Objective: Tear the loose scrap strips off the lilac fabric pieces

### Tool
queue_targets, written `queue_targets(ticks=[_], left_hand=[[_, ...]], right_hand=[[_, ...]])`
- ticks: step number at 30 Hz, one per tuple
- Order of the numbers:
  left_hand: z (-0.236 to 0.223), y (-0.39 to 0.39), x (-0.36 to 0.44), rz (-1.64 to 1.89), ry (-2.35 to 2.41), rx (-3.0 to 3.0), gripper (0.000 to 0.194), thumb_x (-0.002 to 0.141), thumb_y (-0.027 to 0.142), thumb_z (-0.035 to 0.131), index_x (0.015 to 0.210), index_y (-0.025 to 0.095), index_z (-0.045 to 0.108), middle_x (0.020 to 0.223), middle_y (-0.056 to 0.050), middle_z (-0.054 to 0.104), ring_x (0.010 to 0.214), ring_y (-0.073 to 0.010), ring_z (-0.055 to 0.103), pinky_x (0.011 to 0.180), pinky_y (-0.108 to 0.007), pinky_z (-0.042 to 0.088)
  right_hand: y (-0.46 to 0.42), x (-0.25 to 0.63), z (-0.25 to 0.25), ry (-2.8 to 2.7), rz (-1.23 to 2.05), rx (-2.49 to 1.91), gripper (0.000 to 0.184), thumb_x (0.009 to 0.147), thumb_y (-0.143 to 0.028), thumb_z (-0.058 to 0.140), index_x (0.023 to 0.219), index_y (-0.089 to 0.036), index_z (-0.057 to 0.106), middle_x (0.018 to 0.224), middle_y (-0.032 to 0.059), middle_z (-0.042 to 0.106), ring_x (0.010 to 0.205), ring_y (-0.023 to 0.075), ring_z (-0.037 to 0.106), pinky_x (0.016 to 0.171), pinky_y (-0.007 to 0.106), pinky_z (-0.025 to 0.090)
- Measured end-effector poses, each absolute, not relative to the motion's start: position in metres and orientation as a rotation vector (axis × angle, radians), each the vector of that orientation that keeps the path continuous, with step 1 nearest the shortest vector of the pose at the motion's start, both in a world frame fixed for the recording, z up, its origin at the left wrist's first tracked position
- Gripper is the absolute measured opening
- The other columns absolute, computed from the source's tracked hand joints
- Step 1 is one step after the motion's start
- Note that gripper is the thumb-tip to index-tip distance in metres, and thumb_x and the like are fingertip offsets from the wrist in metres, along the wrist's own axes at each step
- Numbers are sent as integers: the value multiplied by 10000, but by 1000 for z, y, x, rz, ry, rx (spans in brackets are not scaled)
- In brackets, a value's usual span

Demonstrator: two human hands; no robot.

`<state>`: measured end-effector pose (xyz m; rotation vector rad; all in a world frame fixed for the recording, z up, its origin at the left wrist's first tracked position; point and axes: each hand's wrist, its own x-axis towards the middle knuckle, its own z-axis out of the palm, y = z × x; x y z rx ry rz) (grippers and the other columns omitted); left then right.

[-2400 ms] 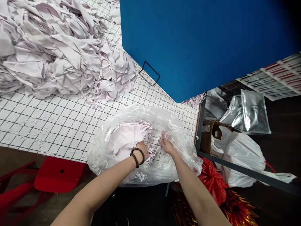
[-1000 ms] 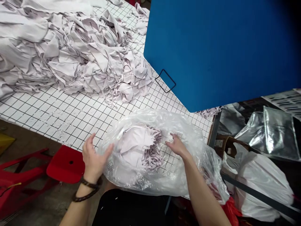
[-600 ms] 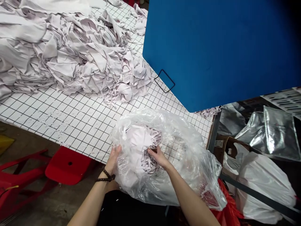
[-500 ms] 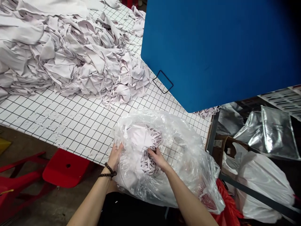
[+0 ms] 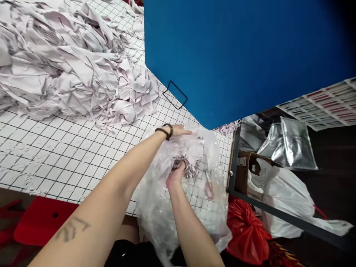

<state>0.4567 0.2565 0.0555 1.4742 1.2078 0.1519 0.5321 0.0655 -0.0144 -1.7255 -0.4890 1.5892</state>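
A clear plastic bag (image 5: 158,207) lies crumpled on the near right part of the grid-lined table (image 5: 69,148). Inside it is a bundle of pale fabric pieces (image 5: 194,151) with frilled, strip-like edges. My left hand (image 5: 180,130), beaded bracelet at the wrist, reaches across to the bag's far side, fingers stretched out against the plastic. Lower down, my right hand (image 5: 175,175) grips the bundle's near edge; its thumb is up and its fingers are hidden under the cloth. A blurred reddish, loop-shaped item (image 5: 209,190) shows near the bag's right side.
A big heap of pale fabric scraps (image 5: 69,70) covers the table's far left. The blue board (image 5: 236,55) juts in from the back right, a black wire frame (image 5: 175,95) at its edge. Right of the table are a red bag (image 5: 247,230) and a white bag (image 5: 286,196). A red stool (image 5: 41,218) stands lower left.
My left hand has gone from the bag's left side to its far side. My right hand stays at the fabric bundle, and the bag has been pulled into a narrower shape. The view has shifted right.
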Motion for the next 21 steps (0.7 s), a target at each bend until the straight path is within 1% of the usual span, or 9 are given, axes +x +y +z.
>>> queue_targets(ticks=[2,5,8,10,11,14,16,18,21], left_hand=[[81,264,480,138,1148,1639,891,702,687,526,1376,123,378,1437,-156,381,1291,-342,374,1051,-442,293],[116,229,496,337,1122,1877,675,806,549,476,1344,146,413,1373,-116,467,1258,-311,413,1054,-448,288],[123,166,486,372,1159,1962,368,867,319,393,1138,153,579,1172,-105,601,1117,-263,529,998,-389,362],[112,133,472,158,1203,1950,315,841,261,412,1034,124,621,1035,-130,639,997,-267,582,920,-377,423],[105,123,465,106,1292,1927,338,818,238,439,1088,105,594,1065,-147,623,1012,-277,573,917,-379,426],[94,121,451,178,1644,1866,598,794,221,472,1361,80,340,1298,-195,468,1138,-319,490,942,-414,411],[98,138,444,278,1830,1847,678,803,227,466,1421,96,217,1377,-200,373,1201,-337,433,955,-433,403],[106,162,434,316,1921,1843,601,811,199,448,1385,101,300,1356,-192,380,1201,-327,440,953,-422,411],[110,197,417,326,1923,1885,389,816,131,409,1184,110,531,1230,-157,477,1116,-283,520,944,-390,422]], right_hand=[[83,524,-5,-230,1517,-1718,599,881,-567,124,1300,-264,426,1132,79,638,1161,205,540,847,388,494],[83,530,18,-146,1586,-1823,490,868,-552,257,1221,-297,482,1162,65,622,1034,219,599,768,405,506],[65,560,45,-335,1666,-1901,362,777,-468,502,1066,-269,588,1048,56,662,878,232,630,726,414,500],[61,588,58,-695,1496,-1957,293,747,-386,542,965,-212,631,897,69,683,788,229,626,726,406,497],[65,600,61,-892,1303,-1981,268,755,-357,525,934,-192,637,865,76,680,788,231,620,752,408,493],[102,626,59,-1542,812,-1887,332,828,-267,410,1070,-186,621,1090,104,638,1066,238,548,971,418,403],[142,633,53,-1938,785,-1744,394,829,-219,399,1170,-178,592,1282,103,543,1239,236,428,1071,417,308],[184,638,49,-2141,867,-1668,467,798,-179,439,1253,-128,534,1338,125,497,1279,251,392,1092,427,282],[236,648,52,-2023,712,-1781,499,774,-158,462,1262,-67,507,1274,175,536,1220,291,449,1067,478,289]])
